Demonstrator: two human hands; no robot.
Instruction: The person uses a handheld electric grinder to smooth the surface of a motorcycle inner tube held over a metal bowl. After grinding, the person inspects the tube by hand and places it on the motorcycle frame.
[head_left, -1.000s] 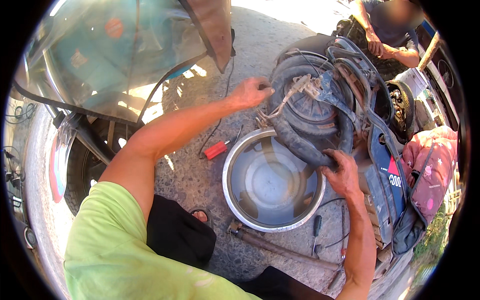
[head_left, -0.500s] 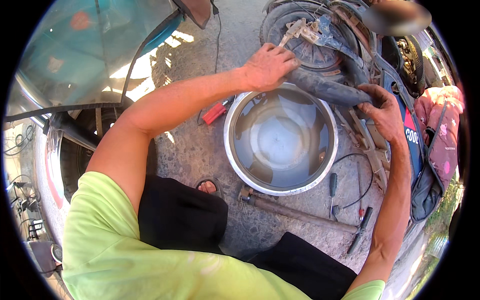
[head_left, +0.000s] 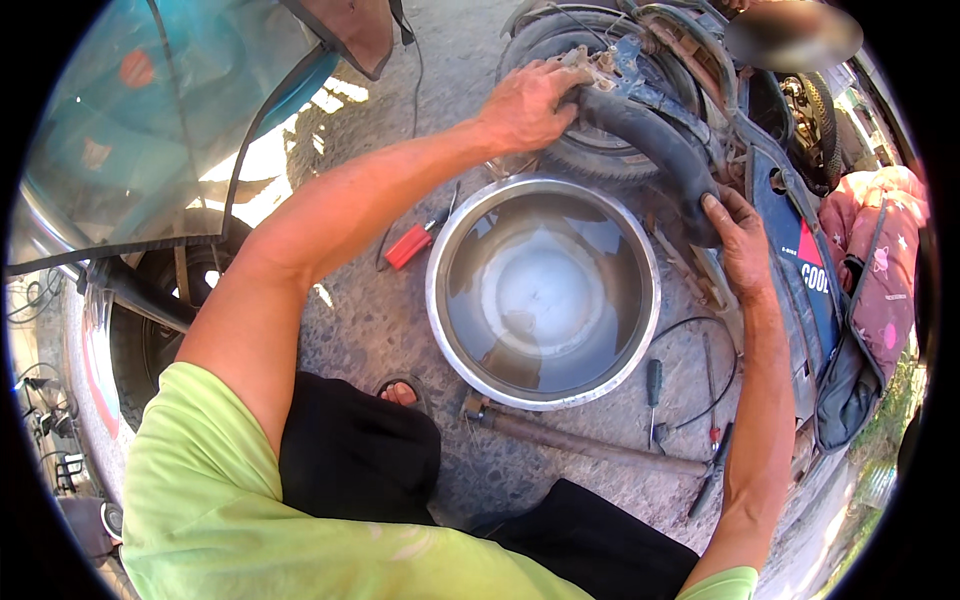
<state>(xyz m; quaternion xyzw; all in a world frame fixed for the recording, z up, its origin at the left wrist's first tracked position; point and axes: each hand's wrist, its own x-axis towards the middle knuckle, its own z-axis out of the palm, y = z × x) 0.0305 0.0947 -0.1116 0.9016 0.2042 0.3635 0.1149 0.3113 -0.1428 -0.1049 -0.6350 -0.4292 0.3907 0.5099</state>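
A black rubber inner tube, puffed up with air, is stretched between my two hands above the far side of the basin. My left hand grips its left end, fingers curled over it. Round its lower right part close the fingers of my right hand. Below the tube stands a round metal basin with water in it. Just beyond the tube is a wheel with a tyre, partly covered by the tube and metal parts of a vehicle.
On the ground right of the basin lie a screwdriver and a black-handled tool. A hammer lies in front of the basin. A red-handled tool is to its left. A blue vehicle body stands at right, a clear-covered vehicle at left.
Both hands have shifted the tube up and away from the basin. Its right end now bends downward, with my right hand lower on it. The view has shifted slightly.
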